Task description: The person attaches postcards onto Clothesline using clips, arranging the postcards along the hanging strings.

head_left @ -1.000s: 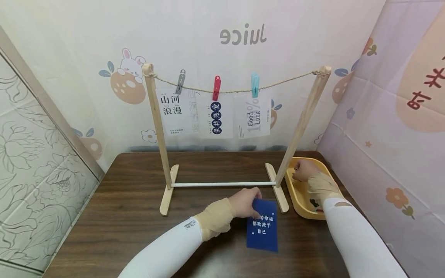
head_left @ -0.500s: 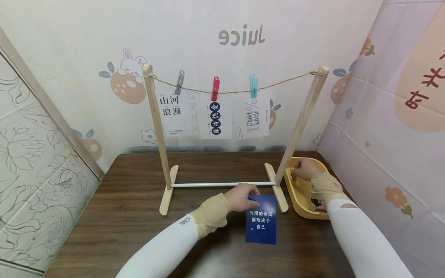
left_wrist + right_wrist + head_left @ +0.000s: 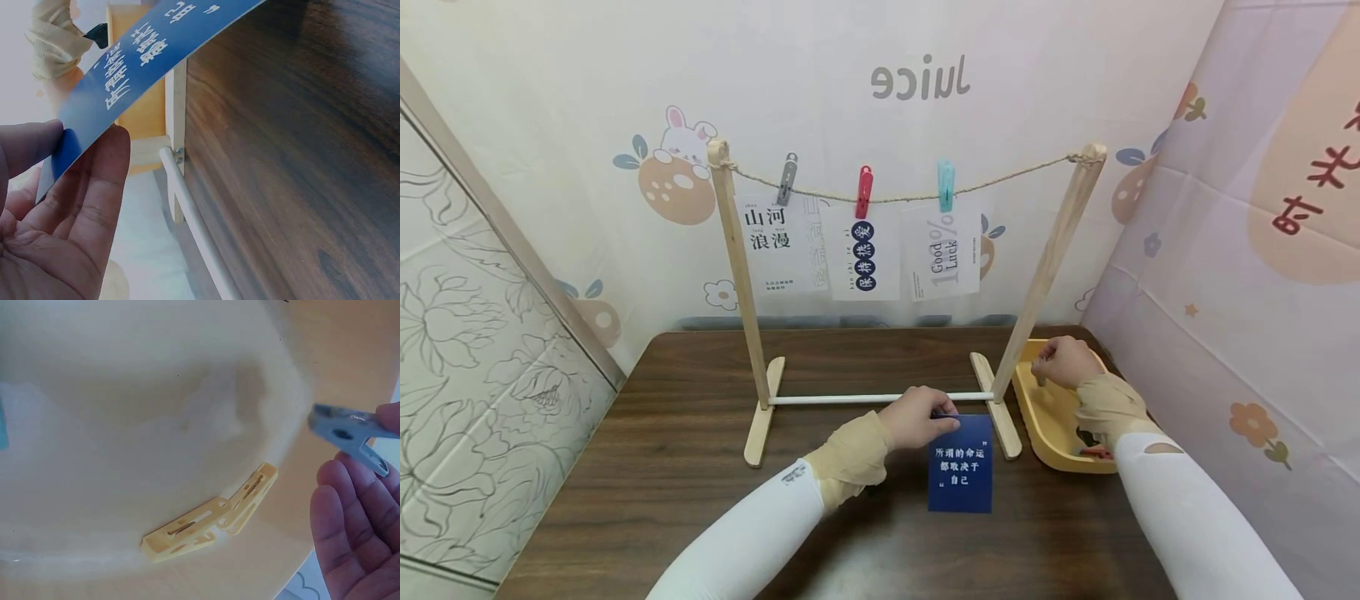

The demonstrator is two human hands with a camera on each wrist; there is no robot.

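Note:
My left hand point(image 3: 917, 417) pinches a dark blue card point(image 3: 960, 492) with white lettering by its top left corner, holding it in front of the rack's white crossbar point(image 3: 865, 400). In the left wrist view the thumb and fingertips clasp the edge of that card point(image 3: 150, 62). Over the yellow tray point(image 3: 1039, 442) at the right is my right hand point(image 3: 1066, 364). The right wrist view shows it pinching a pale grey clothespin point(image 3: 344, 428) between thumb and fingers. Two yellow clothespins point(image 3: 187, 528) lie below on the tray floor.
A wooden rack with left post point(image 3: 741, 283) and right post point(image 3: 1051, 267) carries a sagging twine point(image 3: 1015, 177). Grey point(image 3: 787, 179), red point(image 3: 865, 192) and light blue point(image 3: 946, 185) clothespins hold three white cards there. Dark and red items point(image 3: 1096, 450) lie at the tray's near end.
My left hand has moved slightly up and away with the blue card, which now hangs more fully in view. The right hand has shifted a little right, with the grey clothespin showing beneath it.

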